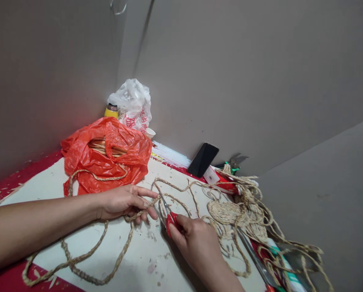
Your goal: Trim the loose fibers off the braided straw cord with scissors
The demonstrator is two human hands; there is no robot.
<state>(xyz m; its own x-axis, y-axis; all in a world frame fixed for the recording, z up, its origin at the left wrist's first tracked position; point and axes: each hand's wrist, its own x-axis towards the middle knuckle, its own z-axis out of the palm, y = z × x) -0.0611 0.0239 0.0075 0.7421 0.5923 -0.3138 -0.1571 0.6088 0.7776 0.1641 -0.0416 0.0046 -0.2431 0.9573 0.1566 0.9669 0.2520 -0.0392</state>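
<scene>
My left hand (pixel 123 201) reaches in from the left, holding a braided straw rope (pixel 100 281) between thumb and fingers. The rope loops below the hand across the pale table sheet. In my right hand (pixel 199 241) is a pair of scissors (pixel 172 220) with red handles. Its blades point up and away, meeting the rope just past my left fingertips. Whether the blades are apart or together is too small to tell. Thinner strands of cord run from there to a coiled, tangled heap of braided cord (pixel 225 213) on the right.
A red plastic bag (pixel 135 144) holding straw sits at the back left, before a white plastic bag (pixel 131 99) and a yellow bottle (pixel 111 111). Against the wall leans a black phone (pixel 203 159), near green-handled cutters (pixel 235 162). Grey walls close in behind.
</scene>
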